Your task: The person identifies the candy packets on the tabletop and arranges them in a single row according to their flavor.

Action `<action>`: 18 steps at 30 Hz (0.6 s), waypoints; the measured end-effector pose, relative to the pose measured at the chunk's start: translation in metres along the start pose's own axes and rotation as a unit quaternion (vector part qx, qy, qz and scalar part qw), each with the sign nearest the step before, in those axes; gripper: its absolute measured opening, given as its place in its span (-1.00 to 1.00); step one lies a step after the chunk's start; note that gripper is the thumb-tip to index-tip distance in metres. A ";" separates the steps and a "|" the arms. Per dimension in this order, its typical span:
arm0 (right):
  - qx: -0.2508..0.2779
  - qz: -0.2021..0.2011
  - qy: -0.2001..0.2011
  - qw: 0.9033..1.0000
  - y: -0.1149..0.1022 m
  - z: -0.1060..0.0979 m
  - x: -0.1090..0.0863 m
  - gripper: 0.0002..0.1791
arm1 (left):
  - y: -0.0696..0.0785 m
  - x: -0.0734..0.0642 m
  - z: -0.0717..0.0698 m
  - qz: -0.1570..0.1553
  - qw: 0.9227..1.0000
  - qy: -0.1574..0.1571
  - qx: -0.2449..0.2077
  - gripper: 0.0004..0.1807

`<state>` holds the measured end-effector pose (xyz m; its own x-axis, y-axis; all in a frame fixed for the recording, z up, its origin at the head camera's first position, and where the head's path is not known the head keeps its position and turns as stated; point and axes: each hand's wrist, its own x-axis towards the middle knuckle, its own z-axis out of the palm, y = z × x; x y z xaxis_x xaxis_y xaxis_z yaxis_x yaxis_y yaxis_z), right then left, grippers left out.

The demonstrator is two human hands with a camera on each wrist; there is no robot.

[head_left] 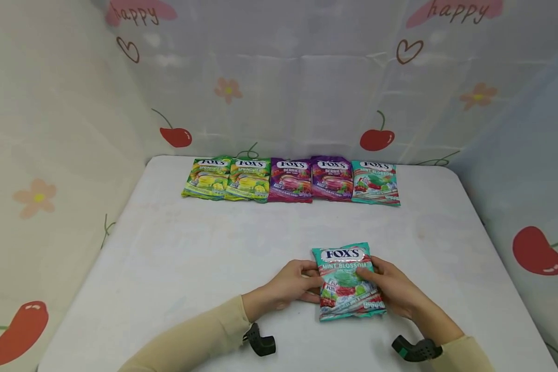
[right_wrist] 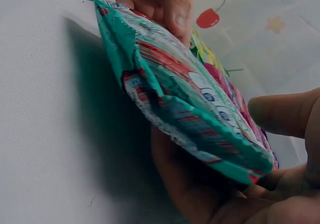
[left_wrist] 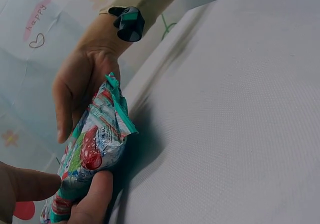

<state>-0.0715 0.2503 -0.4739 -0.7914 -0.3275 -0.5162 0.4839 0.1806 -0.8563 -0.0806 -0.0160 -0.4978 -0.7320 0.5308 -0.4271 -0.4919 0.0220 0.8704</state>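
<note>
- Teal foil candy bag printed "Mint Blossom" (head_left: 350, 281) sits near the worktop's 6 o'clock edge, held between both hands, well apart from the row at the back.
- Left hand (head_left: 292, 285) grips the bag's left edge; the left wrist view shows thumb and fingers (left_wrist: 92, 199) pinching the pack.
- Right hand (head_left: 392, 289) holds the right edge, thumb over the printed face, fingers (right_wrist: 175, 184) curled under the pack.
- Wrist views show the bag lifted off the white cloth worktop (head_left: 176, 258), tilted up on its edge, not lying flat.
- Progress, as a judgement: five bags already stand side by side at 12 o'clock: two green foil "Spring Tea" bags (head_left: 228, 179), two purple foil "Berries" bags (head_left: 311, 180), one teal mint bag (head_left: 375, 182). The held bag looks like the sixth, not yet placed; the bare patch at the row's 3 o'clock end, beside its teal match, seems the likely gap.
- Look of the bag: plump, glossy, crinkled foil; teal ground, white logo panel on top, green and red sweets pictured, crimped seal at the bottom. Appears sealed and full.
</note>
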 end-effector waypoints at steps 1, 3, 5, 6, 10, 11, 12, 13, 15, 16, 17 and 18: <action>0.000 -0.001 0.000 1.000 0.000 0.001 0.000 -0.16 | 0.000 0.000 0.000 0.001 1.000 0.003 -0.002 -0.60; -0.002 -0.002 0.003 1.000 0.001 0.002 0.001 -0.16 | 0.000 0.001 0.001 0.003 1.000 0.007 -0.005 -0.59; -0.004 -0.004 0.006 1.000 0.002 0.003 0.002 -0.14 | 0.000 0.002 0.001 0.007 1.000 0.012 -0.006 -0.59; -0.006 -0.004 0.009 1.000 0.002 0.003 0.003 -0.13 | 0.001 0.003 0.001 0.009 1.000 0.015 -0.008 -0.58; -0.017 -0.006 0.023 1.000 0.002 0.002 0.005 -0.10 | 0.002 0.008 0.001 0.017 0.999 0.026 -0.009 -0.56; -0.016 -0.005 0.026 1.000 0.002 0.002 0.006 -0.10 | 0.003 0.011 0.001 0.018 0.999 0.027 -0.010 -0.55; -0.018 -0.006 0.027 0.999 0.002 0.000 0.006 -0.10 | 0.003 0.013 0.001 0.019 0.999 0.026 -0.013 -0.54; -0.019 -0.006 0.030 0.999 0.001 -0.001 0.006 -0.10 | 0.004 0.016 0.001 0.020 0.999 0.026 -0.014 -0.53; -0.023 -0.010 0.036 0.999 0.000 -0.004 0.007 -0.07 | 0.005 0.022 -0.001 0.020 0.999 0.024 -0.019 -0.52; -0.025 -0.013 0.041 0.999 -0.002 -0.005 0.008 -0.06 | 0.006 0.026 -0.001 0.021 0.999 0.022 -0.025 -0.51; -0.026 -0.015 0.048 0.998 -0.003 -0.006 0.009 -0.04 | 0.007 0.030 -0.002 0.020 0.999 0.021 -0.031 -0.50; -0.029 -0.017 0.056 0.998 -0.005 -0.008 0.009 -0.02 | 0.009 0.033 -0.003 0.019 0.999 0.021 -0.036 -0.49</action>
<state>-0.0842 0.2535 -0.4748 -0.8447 -0.2298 -0.4833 0.4371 0.2249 -0.8709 -0.1107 -0.0008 -0.5051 -0.7693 0.4935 -0.4057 -0.4952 -0.0595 0.8667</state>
